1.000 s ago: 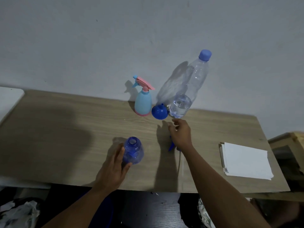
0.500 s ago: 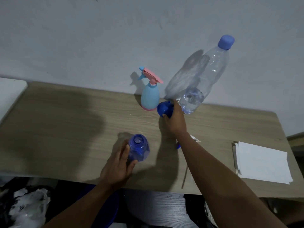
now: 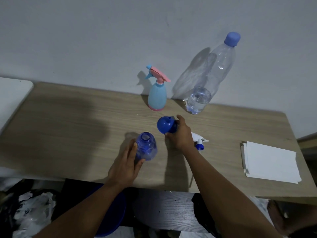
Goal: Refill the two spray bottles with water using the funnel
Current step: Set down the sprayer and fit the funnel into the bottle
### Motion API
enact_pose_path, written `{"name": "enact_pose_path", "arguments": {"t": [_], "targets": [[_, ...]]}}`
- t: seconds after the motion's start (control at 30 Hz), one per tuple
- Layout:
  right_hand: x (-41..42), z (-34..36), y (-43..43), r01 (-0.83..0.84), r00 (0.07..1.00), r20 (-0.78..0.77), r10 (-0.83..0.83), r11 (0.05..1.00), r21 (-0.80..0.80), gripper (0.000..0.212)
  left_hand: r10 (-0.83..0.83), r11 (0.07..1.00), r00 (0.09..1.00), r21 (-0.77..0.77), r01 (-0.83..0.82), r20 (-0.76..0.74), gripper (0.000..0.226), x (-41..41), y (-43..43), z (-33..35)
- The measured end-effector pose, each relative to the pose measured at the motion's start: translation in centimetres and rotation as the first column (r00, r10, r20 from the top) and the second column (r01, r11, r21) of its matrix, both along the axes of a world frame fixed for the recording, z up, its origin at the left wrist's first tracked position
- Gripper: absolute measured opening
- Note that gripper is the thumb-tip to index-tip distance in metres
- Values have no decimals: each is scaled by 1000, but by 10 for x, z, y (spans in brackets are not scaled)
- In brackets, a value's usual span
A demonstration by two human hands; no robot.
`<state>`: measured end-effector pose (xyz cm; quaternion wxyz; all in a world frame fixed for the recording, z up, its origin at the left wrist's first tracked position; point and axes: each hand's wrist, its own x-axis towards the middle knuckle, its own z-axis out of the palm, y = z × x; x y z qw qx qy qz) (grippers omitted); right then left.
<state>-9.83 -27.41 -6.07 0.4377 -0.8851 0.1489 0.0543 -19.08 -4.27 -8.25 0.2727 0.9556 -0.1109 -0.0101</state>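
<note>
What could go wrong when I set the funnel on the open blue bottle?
The funnel seems spout-up in the right hand; unless flipped before seating in the blue bottle that the left hand holds, water may spill. The loose sprayer head lies beside the right wrist and could get knocked away. Spilled water could reach the paper stack.

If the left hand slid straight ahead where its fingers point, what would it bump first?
The left hand holds the open blue bottle, so that goes along. Next is probably the pale spray bottle by the wall; depth is unclear.
</note>
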Motion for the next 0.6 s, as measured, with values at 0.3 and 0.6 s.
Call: {"name": "enact_pose_path", "arguments": {"t": [0.3,0.6], "targets": [[-14,6,-1,-44,995,89,44,999,-3,73,-9,998,1000,-61,10,20,72,0,3,-4],[-13,8,4,32,990,133,-54,986,163,56,-15,998,999,-61,17,32,71,0,3,-8]]}}
